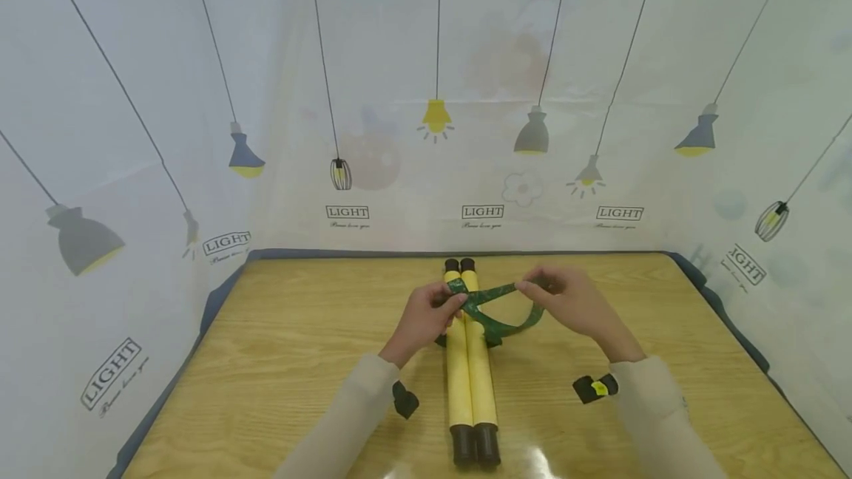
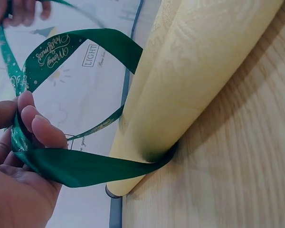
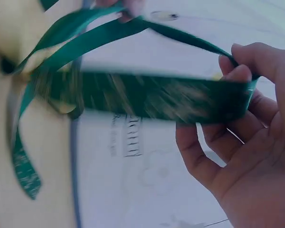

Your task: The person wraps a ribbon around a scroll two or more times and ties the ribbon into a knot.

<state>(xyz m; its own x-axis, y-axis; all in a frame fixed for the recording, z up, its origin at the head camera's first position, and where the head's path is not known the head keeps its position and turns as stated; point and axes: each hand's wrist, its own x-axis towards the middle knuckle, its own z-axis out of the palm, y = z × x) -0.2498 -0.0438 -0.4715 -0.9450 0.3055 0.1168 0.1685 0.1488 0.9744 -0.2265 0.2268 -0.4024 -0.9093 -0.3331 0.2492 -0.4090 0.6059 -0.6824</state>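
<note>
Two yellow rolls with dark end caps lie side by side on the table, pointing away from me. A green ribbon printed with "Merry Christmas" passes under and around them. Above the rolls my left hand pinches the ribbon where its strands cross. Off to the right, my right hand pinches another stretch of the ribbon between thumb and index finger, and a loop hangs between the hands. In the right wrist view a loose ribbon tail with a cut end hangs by the rolls; part of the ribbon is blurred.
The wooden table extends on both sides of the rolls. A white sheet printed with lamps and the word "LIGHT" stands around its back and sides. Dark blue edging runs along the table's back.
</note>
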